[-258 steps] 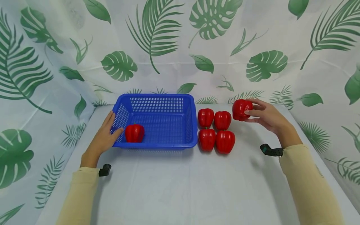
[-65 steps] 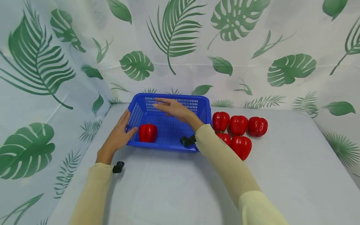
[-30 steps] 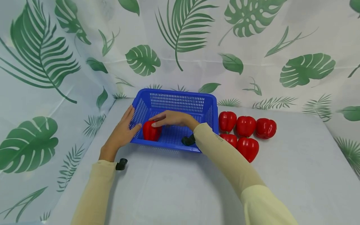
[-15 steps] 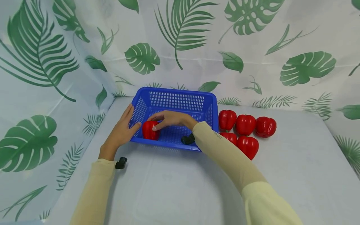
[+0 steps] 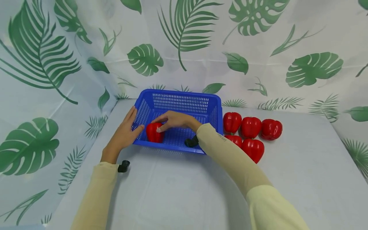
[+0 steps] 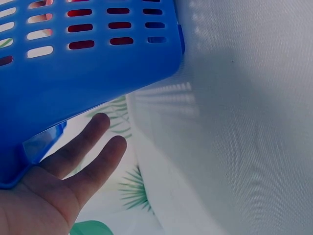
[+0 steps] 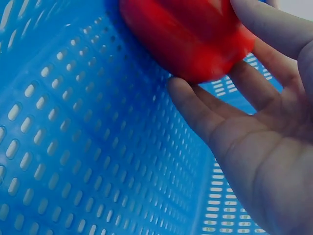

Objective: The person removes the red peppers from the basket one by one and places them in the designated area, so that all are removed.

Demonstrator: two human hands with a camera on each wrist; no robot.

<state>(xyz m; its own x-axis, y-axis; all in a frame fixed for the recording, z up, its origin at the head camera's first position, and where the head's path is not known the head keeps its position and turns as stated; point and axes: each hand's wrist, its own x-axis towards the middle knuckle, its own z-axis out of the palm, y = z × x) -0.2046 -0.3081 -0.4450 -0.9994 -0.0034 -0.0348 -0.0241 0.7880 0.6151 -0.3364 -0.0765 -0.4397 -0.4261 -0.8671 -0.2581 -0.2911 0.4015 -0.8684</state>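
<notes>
A red bell pepper [image 5: 153, 133] sits in the front left corner of the blue plastic basket [image 5: 169, 147]. My right hand [image 5: 179, 119] reaches into the basket and grips this pepper between thumb and fingers. In the right wrist view, the fingers of that hand [image 7: 259, 142] lie against the blossom end of the pepper [image 7: 195, 44]. At the basket's left end rests my left hand [image 5: 122, 132], with its thumb over the rim. The left wrist view has two straight fingers of that hand [image 6: 49, 196] beside the basket wall [image 6: 98, 81].
Several more red bell peppers [image 5: 251, 127] stand in two rows on the white table [image 5: 172, 191], right of the basket; my right sleeve [image 5: 230, 153] partly hides one. A leaf-patterned cloth [image 5: 201, 67] hangs behind and at the sides.
My right hand has put a pepper down at the right end of the back row. It has since moved left into the basket and taken hold of the pepper there. The left hand stays put.
</notes>
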